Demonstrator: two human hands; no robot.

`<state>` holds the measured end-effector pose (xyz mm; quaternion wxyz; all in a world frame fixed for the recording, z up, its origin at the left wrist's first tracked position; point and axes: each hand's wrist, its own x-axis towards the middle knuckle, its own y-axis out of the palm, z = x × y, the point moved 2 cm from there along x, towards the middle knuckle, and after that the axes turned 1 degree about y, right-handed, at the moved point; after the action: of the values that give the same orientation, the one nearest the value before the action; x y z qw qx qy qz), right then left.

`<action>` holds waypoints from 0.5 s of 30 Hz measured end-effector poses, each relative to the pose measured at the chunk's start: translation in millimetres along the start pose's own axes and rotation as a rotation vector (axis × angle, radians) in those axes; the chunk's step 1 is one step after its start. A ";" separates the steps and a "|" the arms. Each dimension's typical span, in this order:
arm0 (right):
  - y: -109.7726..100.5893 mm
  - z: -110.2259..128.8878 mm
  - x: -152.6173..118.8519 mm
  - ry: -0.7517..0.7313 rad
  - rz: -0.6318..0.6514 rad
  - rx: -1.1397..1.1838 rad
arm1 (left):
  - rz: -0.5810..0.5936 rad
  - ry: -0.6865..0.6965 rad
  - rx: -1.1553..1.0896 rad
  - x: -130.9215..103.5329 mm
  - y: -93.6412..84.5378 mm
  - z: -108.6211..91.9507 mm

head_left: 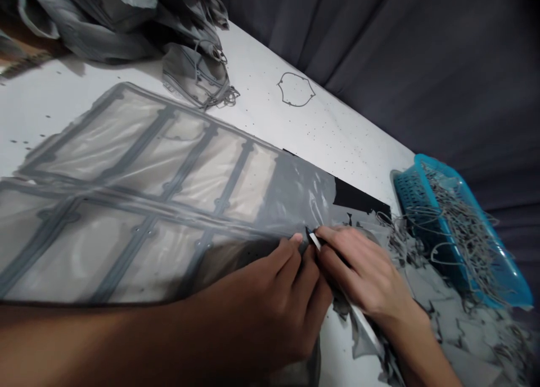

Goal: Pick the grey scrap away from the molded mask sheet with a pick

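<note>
A large sheet of grey rubbery film (152, 145), with outlined panels in rows, lies flat on the white table. My left hand (291, 291) is at its right part, fingers curled and pressed together on the grey film. What lies under those fingers is mostly hidden. Close beside it, my right hand (358, 263) grips a slim white tool (314, 241) with a dark pointed tip, like a craft knife. The tip meets or nearly meets the film by my left fingertips. A black piece (358, 196) shows past the sheet's right end.
A blue plastic basket (459, 207) full of thin grey strips stands at the right. Grey scraps (455, 325) lie below it. Crumpled grey film (113, 27) is heaped at the upper left. A thin outline loop (296, 73) and small specks lie near the dark curtain (413, 55).
</note>
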<state>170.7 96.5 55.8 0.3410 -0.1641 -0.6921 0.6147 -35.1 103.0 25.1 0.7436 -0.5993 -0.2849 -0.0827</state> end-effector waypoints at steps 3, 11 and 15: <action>0.5 0.7 -0.3 -0.008 -0.001 0.015 | -0.004 -0.005 -0.011 -0.3 0.8 0.1; 0.5 1.9 0.6 -0.055 -0.045 0.002 | -0.011 -0.015 -0.013 0.2 1.2 -0.2; 0.6 2.4 -0.3 -0.067 -0.052 -0.008 | -0.009 -0.015 -0.029 0.0 1.1 -0.1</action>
<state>169.2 94.7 55.2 0.3326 -0.1266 -0.7095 0.6082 -34.6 103.2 24.1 0.7321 -0.6094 -0.2920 -0.0858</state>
